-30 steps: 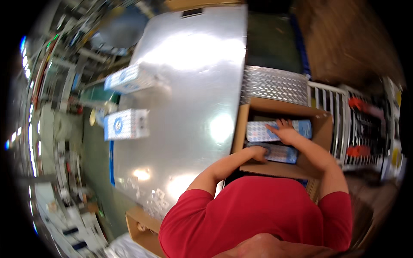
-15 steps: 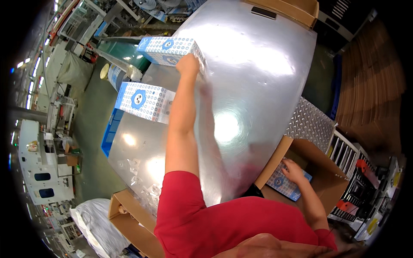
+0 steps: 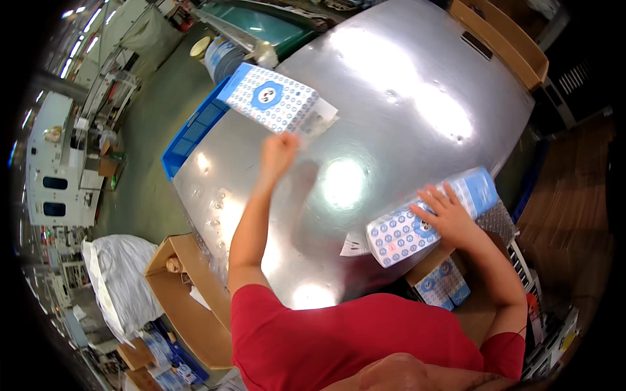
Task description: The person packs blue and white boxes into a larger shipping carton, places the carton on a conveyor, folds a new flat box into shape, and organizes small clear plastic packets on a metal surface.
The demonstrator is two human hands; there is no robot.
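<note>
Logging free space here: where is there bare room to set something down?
Bare: the middle of the metal table, between the left box and the right box under the right hand, up toward the far carton. Crowded: near right edge, with the right box, paper slip and near carton; also around the left hand, close to the left box.

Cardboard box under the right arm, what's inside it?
Seemingly two blue-white cartons in the box; the right arm covers part of the inside, which can't be seen.

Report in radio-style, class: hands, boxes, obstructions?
Right hand spread on one box. Left hand, blurred, near another box. More boxes in open carton. Nothing visibly blocking.
</note>
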